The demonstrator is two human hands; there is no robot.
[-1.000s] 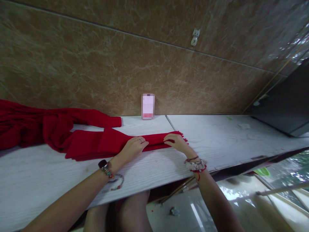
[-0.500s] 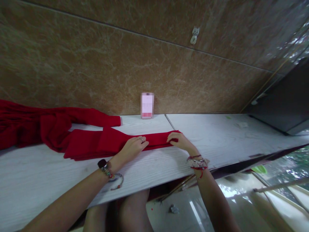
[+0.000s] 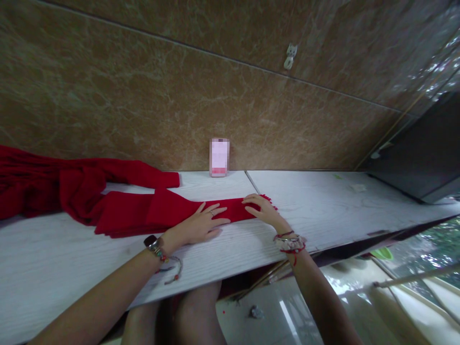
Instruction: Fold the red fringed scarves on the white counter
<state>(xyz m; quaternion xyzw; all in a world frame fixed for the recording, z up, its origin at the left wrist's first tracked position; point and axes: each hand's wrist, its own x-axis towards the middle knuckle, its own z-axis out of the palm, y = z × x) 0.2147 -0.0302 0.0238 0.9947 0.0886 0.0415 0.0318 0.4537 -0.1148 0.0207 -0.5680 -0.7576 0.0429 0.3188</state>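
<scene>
A long red scarf (image 3: 151, 213) lies folded lengthwise on the white table (image 3: 323, 211), its fringed end pointing right and the rest bunched up at the far left. My left hand (image 3: 201, 224) rests flat on the scarf with its fingers spread. My right hand (image 3: 260, 209) lies on the fringed end, fingers stretched out and pressing the cloth down. Both wrists wear bracelets, and the left one has a watch too.
A small pink card (image 3: 219, 157) stands against the brown marble wall (image 3: 179, 96). A dark box (image 3: 424, 153) sits at the table's right end. Below the table's near edge I see my knees (image 3: 187, 316) and a glossy floor.
My left hand has opened from a loose curl to flat spread fingers on the scarf. My right hand has slid slightly left along the fringed end, whose fringe shows again.
</scene>
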